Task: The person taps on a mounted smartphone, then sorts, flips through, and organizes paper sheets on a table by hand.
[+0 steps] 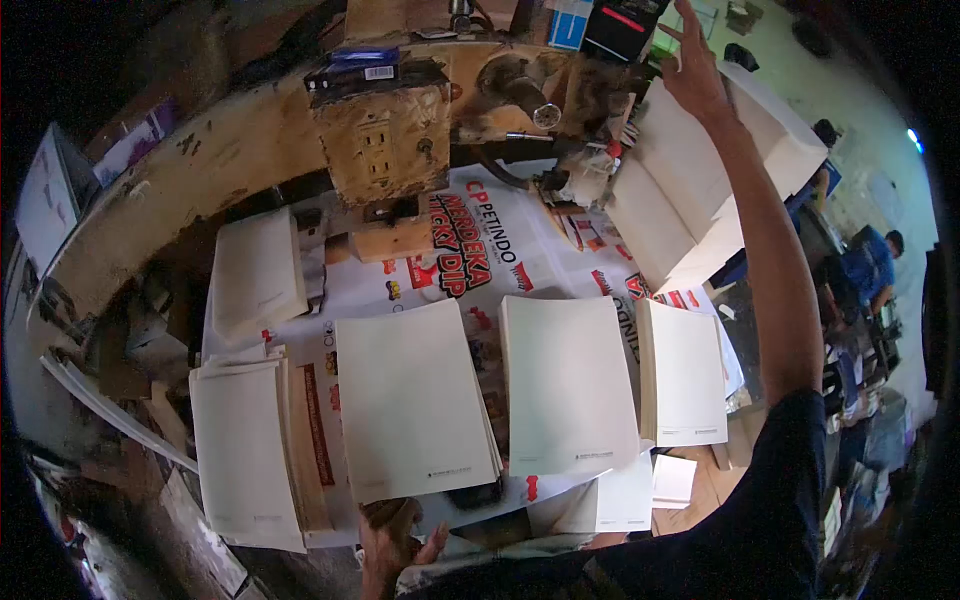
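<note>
My right hand (693,80) is raised at the upper right with fingers stretched and apart, near the top of a tall leaning stack of paper (685,170). I see nothing held in it. At the bottom, my left hand (390,545) is close to the front edge of a white paper stack (415,400). Its thumb stands apart, while the other fingers are partly hidden in shadow by that edge. To the right lie a second paper stack (568,385) and a narrower one (685,375). A further stack (245,450) sits at the left, with uneven top sheets.
A printed banner (500,215) covers the table. Behind it stand a worn wooden box (385,140) and a thick paper block (258,270). Small white sheets (675,482) lie at the front right. Other people (870,265) are seated at the far right.
</note>
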A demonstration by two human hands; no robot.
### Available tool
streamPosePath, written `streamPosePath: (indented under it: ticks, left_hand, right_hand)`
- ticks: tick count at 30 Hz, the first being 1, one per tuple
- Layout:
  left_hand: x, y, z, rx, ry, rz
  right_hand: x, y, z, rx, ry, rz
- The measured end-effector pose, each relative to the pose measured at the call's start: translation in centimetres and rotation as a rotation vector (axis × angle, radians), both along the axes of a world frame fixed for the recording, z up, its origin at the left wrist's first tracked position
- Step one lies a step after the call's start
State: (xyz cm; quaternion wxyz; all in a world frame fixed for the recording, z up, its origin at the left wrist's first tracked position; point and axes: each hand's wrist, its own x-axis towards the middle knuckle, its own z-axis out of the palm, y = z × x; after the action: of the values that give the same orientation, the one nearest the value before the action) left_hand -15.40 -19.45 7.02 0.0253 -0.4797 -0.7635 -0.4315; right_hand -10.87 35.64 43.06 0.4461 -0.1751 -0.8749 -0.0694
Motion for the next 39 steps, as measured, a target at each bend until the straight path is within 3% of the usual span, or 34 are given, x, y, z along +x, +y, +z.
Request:
streamPosePath:
  ticks: [3, 6, 8, 10, 13, 15, 20, 21, 23, 25, 26, 29, 30, 33, 39]
  left_hand:
    - [-0.1, 0.0, -1.2, 0.042, -0.014, -0.009]
    - [-0.2, 0.6, 1.3, 0.048, -0.120, -0.001]
    - [-0.7, 1.4, 4.5, 0.026, 0.156, -0.082]
    - [-0.5, 1.5, 4.5, 0.034, 0.145, -0.083]
    - [-0.8, 1.0, 4.1, 0.018, 0.162, -0.095]
    - [-0.7, 0.9, 3.4, -0.002, 0.190, -0.106]
    - [1.6, 1.7, 0.7, 0.350, 0.151, -0.267]
    - [3.2, 3.3, 10.1, 0.217, 0.110, -0.369]
    - [6.4, 7.7, 15.9, 0.346, 0.082, -0.609]
    - [9.8, 10.4, 21.0, 0.555, -0.159, -0.874]
    - [10.8, 11.1, 22.4, 0.614, -0.256, -0.971]
    - [13.7, 12.3, 24.3, 0.670, -0.428, -1.162]
    - [14.5, 12.5, 24.3, 0.668, -0.463, -1.191]
    - [15.9, 12.7, 24.4, 0.658, -0.512, -1.238]
    - [17.4, 12.4, 23.9, 0.611, -0.578, -1.264]
  right_hand:
    - [-0.1, 0.9, -0.3, 0.063, -0.007, 0.032]
    - [-0.3, 1.7, -0.6, 0.135, -0.009, 0.019]
    - [-0.3, 1.5, -0.7, 0.150, -0.015, -0.011]
    - [-0.5, 0.8, -0.8, 0.011, 0.003, 0.173]
    - [0.1, -0.7, -0.5, -0.067, -0.043, -0.016]
    - [0.3, 0.7, -0.7, 0.038, -0.020, 0.040]
    - [0.8, 1.8, -1.6, 0.255, 0.079, 0.250]
    - [1.3, 0.1, -2.2, 0.132, 0.054, 0.150]
    - [1.3, -1.8, -3.0, 0.011, 0.026, 0.067]
    - [1.3, -1.7, -4.1, 0.166, 0.061, 0.035]
    - [1.7, -1.5, -4.5, 0.080, -0.005, -0.050]
    - [1.9, -3.0, -5.7, 0.194, 0.022, 0.041]
    - [2.3, -3.2, -5.8, 0.039, 0.002, 0.084]
    - [3.2, -5.7, -6.1, 0.038, 0.013, 0.207]
    - [4.6, -9.4, -8.8, 0.060, -0.086, 0.105]
